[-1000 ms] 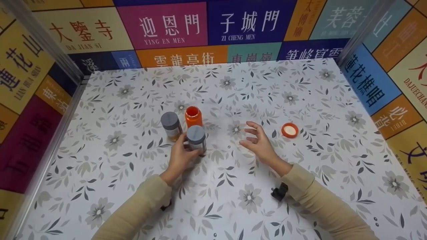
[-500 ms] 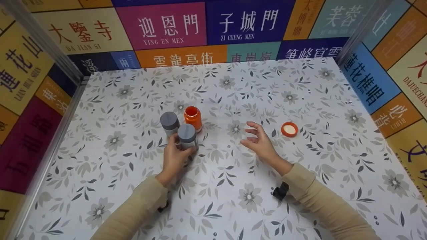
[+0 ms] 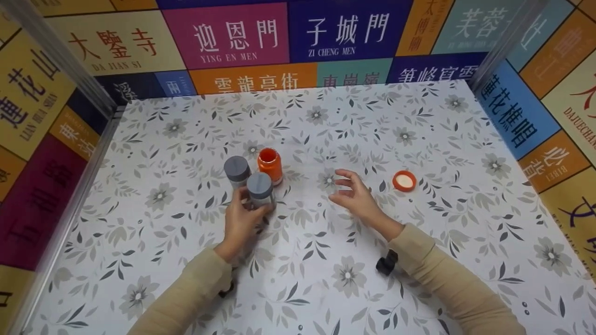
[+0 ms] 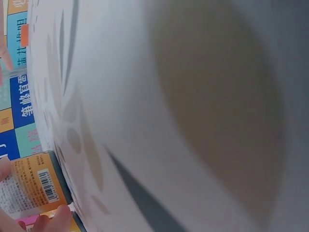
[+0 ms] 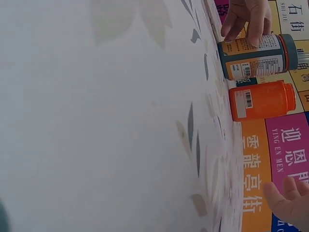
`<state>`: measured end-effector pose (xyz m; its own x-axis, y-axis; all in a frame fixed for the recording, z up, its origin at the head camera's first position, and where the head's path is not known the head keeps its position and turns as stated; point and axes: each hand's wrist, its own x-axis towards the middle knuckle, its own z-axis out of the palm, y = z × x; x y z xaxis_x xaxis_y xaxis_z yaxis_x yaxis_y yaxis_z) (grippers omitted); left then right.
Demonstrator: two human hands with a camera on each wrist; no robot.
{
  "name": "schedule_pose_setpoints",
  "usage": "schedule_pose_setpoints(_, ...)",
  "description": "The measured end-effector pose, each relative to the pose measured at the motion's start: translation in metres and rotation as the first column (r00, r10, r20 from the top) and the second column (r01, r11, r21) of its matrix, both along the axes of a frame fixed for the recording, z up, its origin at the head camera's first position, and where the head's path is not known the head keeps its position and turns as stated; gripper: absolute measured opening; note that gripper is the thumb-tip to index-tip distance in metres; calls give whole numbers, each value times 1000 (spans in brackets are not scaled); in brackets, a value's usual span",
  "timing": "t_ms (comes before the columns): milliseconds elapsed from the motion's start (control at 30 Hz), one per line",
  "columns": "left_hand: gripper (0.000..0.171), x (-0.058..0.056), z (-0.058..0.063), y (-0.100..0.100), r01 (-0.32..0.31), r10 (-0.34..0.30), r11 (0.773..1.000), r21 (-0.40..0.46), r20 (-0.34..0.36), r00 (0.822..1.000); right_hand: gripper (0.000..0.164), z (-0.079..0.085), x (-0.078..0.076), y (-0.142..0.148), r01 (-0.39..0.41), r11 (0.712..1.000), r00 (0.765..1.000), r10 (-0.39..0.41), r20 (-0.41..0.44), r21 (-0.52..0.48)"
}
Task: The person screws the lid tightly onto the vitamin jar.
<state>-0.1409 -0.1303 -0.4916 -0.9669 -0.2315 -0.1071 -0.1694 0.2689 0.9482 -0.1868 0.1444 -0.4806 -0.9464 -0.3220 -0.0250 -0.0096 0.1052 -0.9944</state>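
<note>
My left hand [image 3: 240, 221] grips a bottle with a grey lid [image 3: 260, 185], thumb and fingers around its sides. In the left wrist view the bottle's orange and white label [image 4: 38, 186] carries a barcode. Just behind it stands a second grey-lidded bottle [image 3: 237, 169], partly hidden. An orange bottle [image 3: 270, 166] without its lid stands close by on the right, its mouth facing up. My right hand [image 3: 361, 197] hovers over the table with fingers loosely bent and holds nothing. To its right an orange lid [image 3: 404, 181] lies with its pale inside up.
The table has a white cloth with grey flowers and leaves [image 3: 298, 260]. Panels with coloured name tiles [image 3: 228, 37] close off the back and both sides. A small black device [image 3: 387, 263] sits at the right wrist.
My left hand has slid the held bottle to the left, near the other grey-lidded bottle, exposing more of the orange bottle. My right hand has shifted slightly left.
</note>
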Motion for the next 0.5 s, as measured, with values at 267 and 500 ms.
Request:
schedule_pose_setpoints(267,54,14,2,-13,13,-17,997,-73,-53,998,59,6,-27,-39,-192,970,979,201,-46,147)
schedule_pose_setpoints(500,50,22,1,-12,34,-41,995,-96,-64,997,66,0,-54,-88,-164,961,982,180,-53,224)
